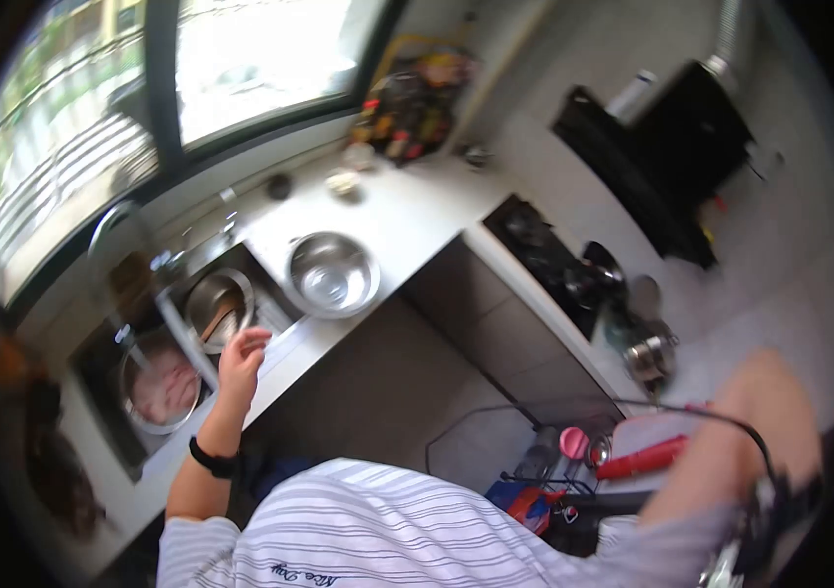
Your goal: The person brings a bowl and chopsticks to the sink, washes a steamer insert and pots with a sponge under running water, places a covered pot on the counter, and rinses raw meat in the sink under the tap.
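Observation:
My left hand [242,359] is over the front edge of the sink, its fingers loosely bent and somewhat apart, with nothing visible in them. Just beyond it, a metal bowl [204,295] in the right basin holds a brown, wood-coloured utensil [222,318] with a pale end; its kind is unclear. In the left basin, pinkish raw meat [164,386] lies in another round bowl [133,416], below the tap [96,238]. My right arm [770,412] is raised and bent at the right, smeared by motion; its hand does not show.
A large steel bowl [333,274] stands on the white counter [417,220] right of the sink. A black gas hob [544,250], pots [650,361] and a dark range hood [667,147] are at the right. A rack of bottles [412,108] stands in the corner. A red-handled item [642,459] lies lower right.

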`<state>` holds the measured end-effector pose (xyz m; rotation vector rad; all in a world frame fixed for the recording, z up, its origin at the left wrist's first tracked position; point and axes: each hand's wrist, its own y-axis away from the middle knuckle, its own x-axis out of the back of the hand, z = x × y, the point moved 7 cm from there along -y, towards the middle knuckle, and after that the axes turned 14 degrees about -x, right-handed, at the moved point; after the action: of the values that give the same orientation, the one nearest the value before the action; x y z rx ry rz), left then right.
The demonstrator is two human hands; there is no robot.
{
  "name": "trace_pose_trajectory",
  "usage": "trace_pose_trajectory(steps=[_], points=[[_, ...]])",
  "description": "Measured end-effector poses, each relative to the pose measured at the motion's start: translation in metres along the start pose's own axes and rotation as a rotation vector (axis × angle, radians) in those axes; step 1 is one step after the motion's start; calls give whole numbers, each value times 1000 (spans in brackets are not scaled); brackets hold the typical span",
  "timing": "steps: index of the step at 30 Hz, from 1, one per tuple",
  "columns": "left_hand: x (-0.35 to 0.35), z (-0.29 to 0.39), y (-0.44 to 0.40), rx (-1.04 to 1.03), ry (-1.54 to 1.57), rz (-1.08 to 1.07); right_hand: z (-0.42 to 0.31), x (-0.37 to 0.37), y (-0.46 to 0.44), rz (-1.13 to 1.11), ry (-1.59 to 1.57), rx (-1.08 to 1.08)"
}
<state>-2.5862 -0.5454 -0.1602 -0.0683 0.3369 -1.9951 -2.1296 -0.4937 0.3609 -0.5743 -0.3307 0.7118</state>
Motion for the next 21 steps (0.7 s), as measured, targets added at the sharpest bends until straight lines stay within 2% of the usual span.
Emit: trace_pose_trajectory(steps=[2, 3, 4, 6, 7, 9, 10, 11, 12, 14, 15, 17, 18, 20, 21], points=[[-53, -14, -9, -33, 137, -9, 11, 42, 34, 194, 7, -87], [-77, -13, -12, -47, 156, -17, 27, 61, 65, 92, 71, -217], [-100, -10, -13, -63, 167, -8, 48, 75, 112, 117, 187, -442], [-137, -8, -11, 74, 254, -66, 75, 78, 237, 126, 295, -896], [-152, -11, -12, 75, 260, -115, 84, 65, 305, 69, 265, -1159], [-166, -29, -16, 117, 273, -180, 80, 35, 459, -299, 138, -1875], [-170, -40, -19, 156, 290, -195, 45, 27, 566, -540, -52, -2110], [-168, -60, -23, 215, 252, -185, 26, 3, 594, -1193, 101, -1788], [-163, -80, -30, 272, 214, -174, -17, 4, 657, -1769, 17, -1509], [-152, -104, -47, 346, 13, -153, -35, -1, 731, -1588, -208, -1802], [-149, -115, -58, 366, -5, -105, -16, -4, 755, -1576, -200, -1791], [-146, -139, -78, 447, -34, -13, 28, 4, 794, -1343, -75, -1946], [-153, -150, -85, 466, -41, -23, 49, 8, 825, -1304, -7, -1901], [-168, -140, -115, 434, 45, 116, 116, 13, 852, -1211, 76, -2002], [-182, -134, -129, 409, 63, 96, 150, 17, 874, -1122, 131, -1994]])
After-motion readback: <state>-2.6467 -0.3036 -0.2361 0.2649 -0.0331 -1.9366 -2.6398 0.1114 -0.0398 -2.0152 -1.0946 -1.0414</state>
